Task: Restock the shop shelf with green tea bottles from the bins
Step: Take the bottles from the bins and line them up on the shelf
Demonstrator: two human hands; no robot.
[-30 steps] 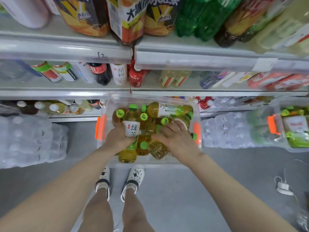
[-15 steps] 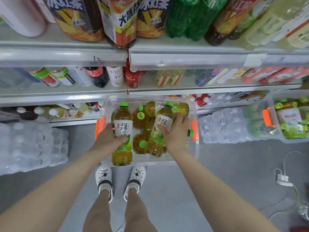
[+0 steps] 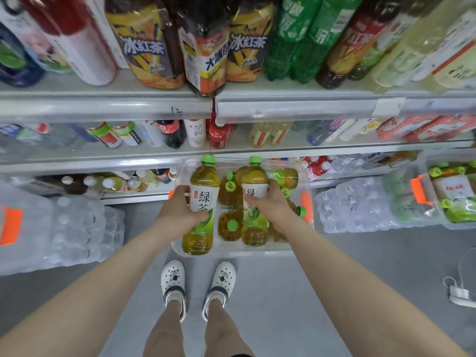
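Two green tea bottles, each held upright above the clear bin on the floor. The left bottle is wrapped at its label by the left hand; the right bottle is gripped likewise by the right hand. More bottles are seen lying in the bin. Stocked shelves are ranged beyond; a second bin is placed far right.

A shop aisle: tiered metal shelves crowded with rows of labelled drink bottles, shrink-wrapped water packs stacked on the grey floor, and clear stock bins of bottles.
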